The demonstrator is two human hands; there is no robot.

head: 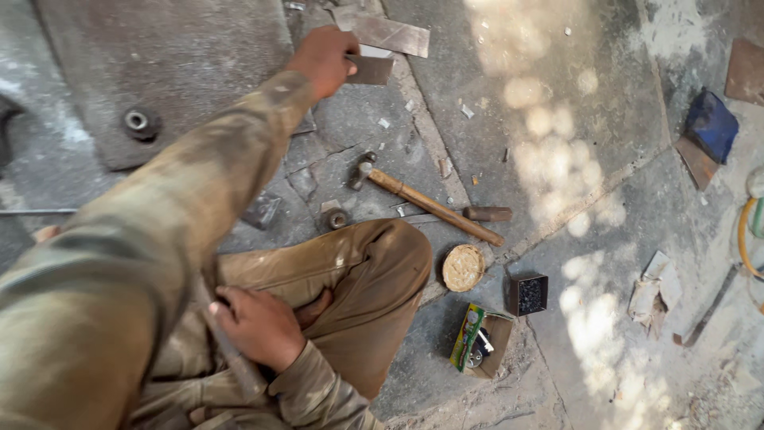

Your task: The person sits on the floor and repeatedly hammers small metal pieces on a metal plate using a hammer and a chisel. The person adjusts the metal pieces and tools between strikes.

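My left hand (322,60) reaches far forward and grips a small grey metal plate (371,69) at its near edge, just above the stone floor. Beyond it lies a larger flat metal piece (386,33). My right hand (256,325) rests in my lap over my bent knee, its fingers closed around a thin grey metal strip (235,362) that runs down towards my body. A hammer with a wooden handle (426,205) lies on the floor in front of my knee, apart from both hands.
A big grey metal sheet (159,64) with a ring (137,121) lies left. Near the knee are a wooden-handled tool (477,213), a round lid (463,267), a small black box (528,295) and a cardboard box (484,344). A blue object (711,123) and a yellow hose (743,239) sit right.
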